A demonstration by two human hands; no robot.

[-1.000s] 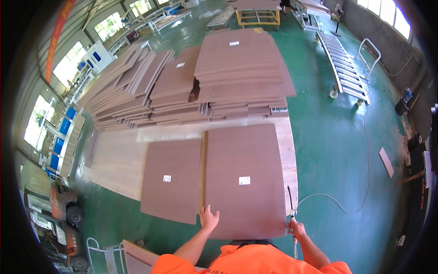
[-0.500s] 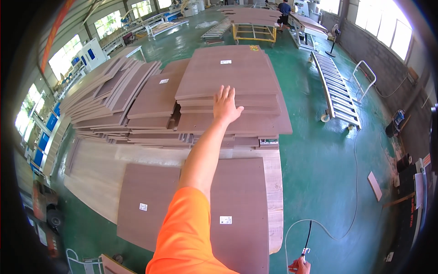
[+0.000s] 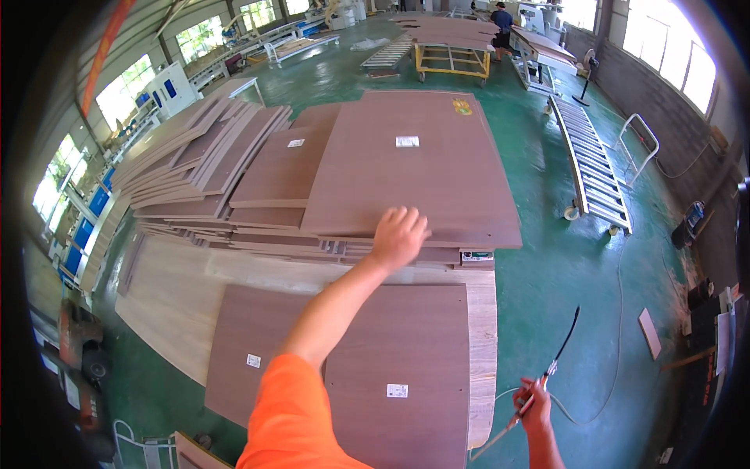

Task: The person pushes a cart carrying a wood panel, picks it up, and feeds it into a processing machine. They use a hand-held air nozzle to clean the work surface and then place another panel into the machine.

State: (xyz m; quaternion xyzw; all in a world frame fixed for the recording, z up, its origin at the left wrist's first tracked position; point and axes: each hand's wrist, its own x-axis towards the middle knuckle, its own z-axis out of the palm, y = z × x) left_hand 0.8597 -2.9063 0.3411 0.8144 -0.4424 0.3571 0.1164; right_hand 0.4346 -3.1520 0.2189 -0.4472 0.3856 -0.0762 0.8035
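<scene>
My left hand [image 3: 401, 237] is at the near edge of the large brown board [image 3: 414, 180] on top of the stack, fingers curled over that edge. The board bears a white label [image 3: 407, 141] and a yellow-green sticker [image 3: 462, 106]. Low on the right, my right hand [image 3: 534, 404] is closed around an air blow gun [image 3: 552, 367] with a thin, dark, curved nozzle pointing up and away. A pale hose trails from it. Closer to me, two labelled brown boards [image 3: 398, 336] lie side by side on a pale wood sheet [image 3: 176, 301].
More brown boards are piled unevenly at left [image 3: 191, 160]. A roller conveyor [image 3: 591, 160] on casters stands on the green floor to the right, with a loose strip [image 3: 649, 334] nearer. A person [image 3: 501, 27] is far back beside a yellow-framed cart [image 3: 451, 61].
The top board has slid toward me, its near edge now past the boards beneath. My left hand has come nearer, its fingers curling. My right hand has risen further into view with the blow gun.
</scene>
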